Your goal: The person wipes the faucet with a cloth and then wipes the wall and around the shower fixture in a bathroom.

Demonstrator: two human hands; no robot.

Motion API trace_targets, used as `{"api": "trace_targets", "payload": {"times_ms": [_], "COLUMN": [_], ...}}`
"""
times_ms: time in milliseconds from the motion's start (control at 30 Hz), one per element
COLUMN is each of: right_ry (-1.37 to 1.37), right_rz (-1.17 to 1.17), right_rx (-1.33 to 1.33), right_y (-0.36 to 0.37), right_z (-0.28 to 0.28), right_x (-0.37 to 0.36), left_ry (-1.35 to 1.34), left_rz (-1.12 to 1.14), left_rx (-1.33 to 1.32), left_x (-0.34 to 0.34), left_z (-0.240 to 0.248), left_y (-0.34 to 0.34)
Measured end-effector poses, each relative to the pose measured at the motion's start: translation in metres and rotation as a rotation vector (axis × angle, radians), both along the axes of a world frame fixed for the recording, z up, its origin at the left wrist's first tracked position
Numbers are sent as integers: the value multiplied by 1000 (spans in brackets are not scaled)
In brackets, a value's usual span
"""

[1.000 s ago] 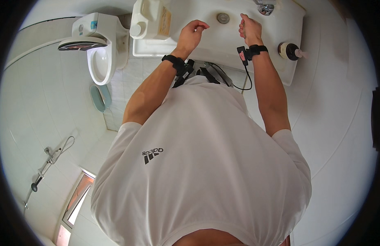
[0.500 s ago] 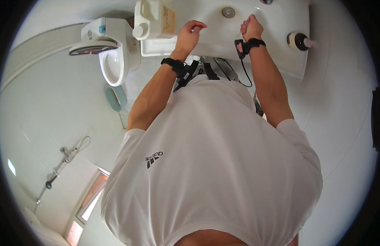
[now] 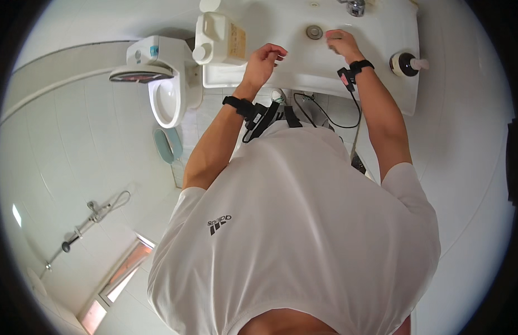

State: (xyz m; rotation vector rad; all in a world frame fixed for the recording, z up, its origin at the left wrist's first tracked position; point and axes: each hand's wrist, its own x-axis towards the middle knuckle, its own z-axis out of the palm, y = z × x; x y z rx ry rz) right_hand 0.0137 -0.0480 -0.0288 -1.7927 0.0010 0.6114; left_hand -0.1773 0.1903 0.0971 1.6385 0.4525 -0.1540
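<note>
Both hands are over a white washbasin [image 3: 292, 72]. My left hand [image 3: 263, 66] hovers above its left part, near a large white jug [image 3: 217, 39] with a yellowish label. Its fingers are loosely bent and apart, with nothing seen in them. Near the round metal drain [image 3: 314, 32] is my right hand [image 3: 344, 46], its fingers pointing left, apart and partly smeared by motion. I see nothing held there. A chrome faucet [image 3: 355, 7] is beyond the right hand, cut off by the upper edge. To the right stands a dark pump bottle [image 3: 404, 64] with a pale label.
A white toilet [image 3: 167, 103] with a raised lid is left of the basin, a blue-green oval container [image 3: 168, 146] close by. Black straps with small devices are on both wrists, and a black cable [image 3: 348, 125] hangs from the right one. A shower rail [image 3: 83, 226] is on the left wall.
The view has shifted, bringing the faucet further into the picture. My right hand has turned and loosened from a closed shape, its fingers now toward the drain. The left stays over the basin.
</note>
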Motion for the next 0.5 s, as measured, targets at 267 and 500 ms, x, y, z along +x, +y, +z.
{"api": "trace_targets", "payload": {"times_ms": [267,500], "right_ry": [-655,508], "right_rz": [107,-303], "right_rx": [-801,346], "right_y": [-36,-9], "right_z": [-57,-10], "right_x": [7,-16], "left_ry": [-108,-62], "left_rz": [76,283], "left_rx": [-52,-80], "left_x": [-52,-160], "left_z": [7,18], "left_y": [-2,21]}}
